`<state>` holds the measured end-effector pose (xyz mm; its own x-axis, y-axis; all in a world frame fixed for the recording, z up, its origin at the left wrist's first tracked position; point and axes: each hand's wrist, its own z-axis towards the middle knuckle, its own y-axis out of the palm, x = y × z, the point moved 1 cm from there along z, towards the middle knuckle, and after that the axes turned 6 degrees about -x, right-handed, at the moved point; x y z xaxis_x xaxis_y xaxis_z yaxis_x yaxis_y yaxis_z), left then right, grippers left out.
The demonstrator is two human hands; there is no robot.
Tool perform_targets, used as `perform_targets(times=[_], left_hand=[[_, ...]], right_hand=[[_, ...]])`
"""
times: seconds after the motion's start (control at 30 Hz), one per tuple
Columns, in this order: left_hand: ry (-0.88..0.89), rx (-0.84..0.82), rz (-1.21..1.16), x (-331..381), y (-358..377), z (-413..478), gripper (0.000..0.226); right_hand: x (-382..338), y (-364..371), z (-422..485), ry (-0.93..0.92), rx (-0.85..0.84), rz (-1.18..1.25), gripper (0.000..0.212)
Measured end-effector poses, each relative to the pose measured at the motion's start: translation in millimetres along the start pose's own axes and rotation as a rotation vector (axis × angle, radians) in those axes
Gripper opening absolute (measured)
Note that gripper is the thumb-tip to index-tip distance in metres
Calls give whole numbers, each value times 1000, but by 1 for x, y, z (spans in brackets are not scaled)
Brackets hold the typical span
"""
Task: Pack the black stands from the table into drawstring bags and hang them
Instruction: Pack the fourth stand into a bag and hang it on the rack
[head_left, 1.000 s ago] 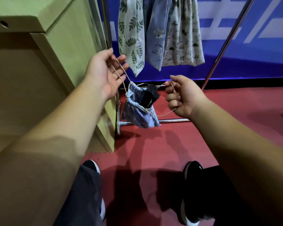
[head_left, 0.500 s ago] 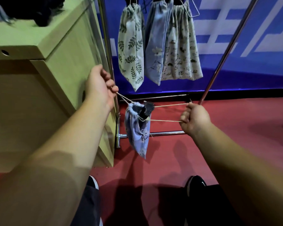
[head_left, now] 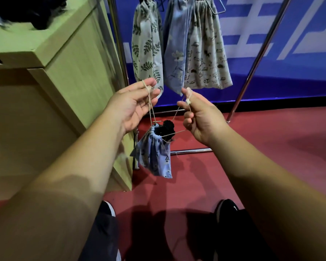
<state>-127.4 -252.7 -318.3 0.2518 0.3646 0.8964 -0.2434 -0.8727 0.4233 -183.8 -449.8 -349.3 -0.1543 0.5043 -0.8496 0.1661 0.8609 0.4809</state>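
A small blue drawstring bag (head_left: 154, 155) hangs in the air between my hands by its cords. A black stand (head_left: 165, 129) sticks out of its gathered mouth. My left hand (head_left: 134, 104) is up and to the left of the bag, palm toward me, fingers spread, with the cord looped over its fingertips. My right hand (head_left: 198, 115) is to the right of the bag and pinches the knotted cord end between thumb and forefinger, other fingers curled.
Three filled drawstring bags hang from a metal rack: a leaf-print bag (head_left: 147, 46), a blue bag (head_left: 175, 48) and a grey printed bag (head_left: 207, 51). A wooden table (head_left: 51, 53) with dark objects on top stands at left. Below are a red floor and my shoes.
Both hands rose and came closer together, so the cords now slant upward instead of being pulled taut sideways. My left hand opened from a fist. The bag swung lower and tilted.
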Motion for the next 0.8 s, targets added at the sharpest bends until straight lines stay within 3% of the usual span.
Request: perform_targets(times=[0.1, 0.27, 0.37, 0.53, 0.8], left_hand=[[-15, 32, 16, 0, -1, -4, 16], [-128, 120, 29, 4, 6, -8, 60], [-144, 116, 35, 6, 10, -9, 66], [-106, 123, 8, 6, 19, -8, 62], [-31, 172, 12, 9, 25, -5, 63]], right_hand=[[-3, 5, 0, -53, 70, -103, 51], [-16, 0, 10, -83, 262, -167, 65], [-22, -6, 8, -50, 261, -28, 78], [-20, -6, -1, -26, 202, 362, 73], [-15, -16, -4, 35, 219, 298, 72]])
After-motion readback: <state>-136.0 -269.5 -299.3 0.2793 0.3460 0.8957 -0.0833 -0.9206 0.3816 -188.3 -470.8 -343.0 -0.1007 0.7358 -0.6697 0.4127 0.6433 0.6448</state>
